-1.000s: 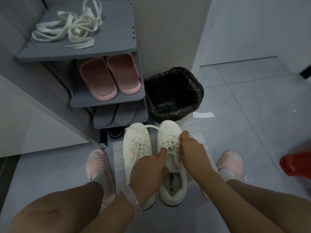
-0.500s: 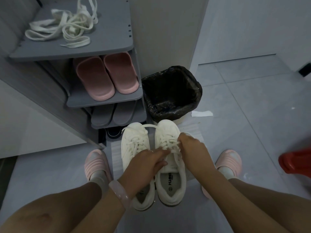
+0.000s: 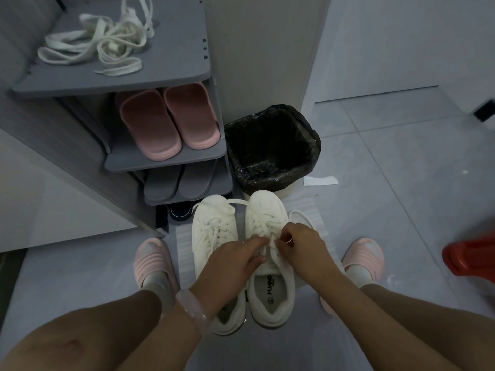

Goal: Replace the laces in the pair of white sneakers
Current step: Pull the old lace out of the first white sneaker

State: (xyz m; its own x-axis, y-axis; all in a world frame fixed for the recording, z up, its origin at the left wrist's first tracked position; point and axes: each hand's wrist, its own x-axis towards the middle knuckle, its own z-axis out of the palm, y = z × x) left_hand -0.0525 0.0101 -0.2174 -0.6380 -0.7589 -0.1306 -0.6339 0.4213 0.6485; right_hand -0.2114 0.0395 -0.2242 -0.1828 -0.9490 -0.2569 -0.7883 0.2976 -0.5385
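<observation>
Two white sneakers stand side by side on the floor between my feet, the left sneaker (image 3: 213, 231) and the right sneaker (image 3: 267, 210), both laced. My left hand (image 3: 230, 266) reaches across the left sneaker and pinches the lace (image 3: 263, 223) at the right sneaker's upper eyelets. My right hand (image 3: 302, 247) pinches the same lace from the other side, just above the tongue. A thin loop of lace (image 3: 297, 214) trails off to the right of that shoe. A pile of loose white laces (image 3: 101, 46) lies on the top shelf.
A grey shoe rack (image 3: 160, 76) at the left holds pink slippers (image 3: 168, 121) and grey slippers (image 3: 184, 183). A bin with a black liner (image 3: 273, 148) stands right behind the sneakers. A red object (image 3: 471, 258) sits at the right edge. My feet wear pink slippers (image 3: 155, 261).
Both hands have slid a little toward me along the right sneaker's lacing, from mid-lacing to the upper eyelets. A lace loop now shows to the right of the shoe.
</observation>
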